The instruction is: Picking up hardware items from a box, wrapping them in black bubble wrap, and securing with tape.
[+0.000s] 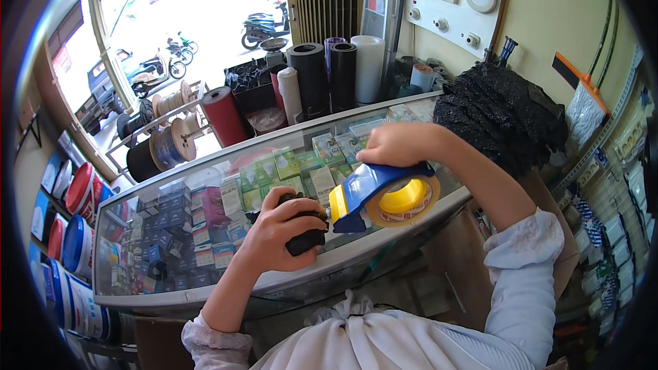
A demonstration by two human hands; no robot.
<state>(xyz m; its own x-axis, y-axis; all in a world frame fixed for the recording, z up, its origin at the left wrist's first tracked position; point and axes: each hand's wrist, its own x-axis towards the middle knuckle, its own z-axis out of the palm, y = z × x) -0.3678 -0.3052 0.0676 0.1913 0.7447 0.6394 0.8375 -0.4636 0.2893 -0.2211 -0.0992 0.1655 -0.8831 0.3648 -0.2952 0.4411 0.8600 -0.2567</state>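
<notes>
My left hand (290, 231) grips a small bundle wrapped in black plastic (307, 239) above the front part of a glass-topped display counter (205, 295). Just to its right, my right hand (401, 145) is closed on the top of a blue tape dispenser (378, 172). A roll of tape (403, 203) with a yellow hub sits in the dispenser, whose yellow front end points at the bundle, close to it. Whether any tape runs between the two cannot be told. Many small boxes (259, 172) lie under the glass.
A heap of black plastic sheets (501, 113) lies on the counter's right end. Behind the counter stand upright rolls of black sheeting (307, 79), a white roll (368, 69) and a red roll (223, 115). Wire spools (172, 146) are at the left, above paint pails (79, 246).
</notes>
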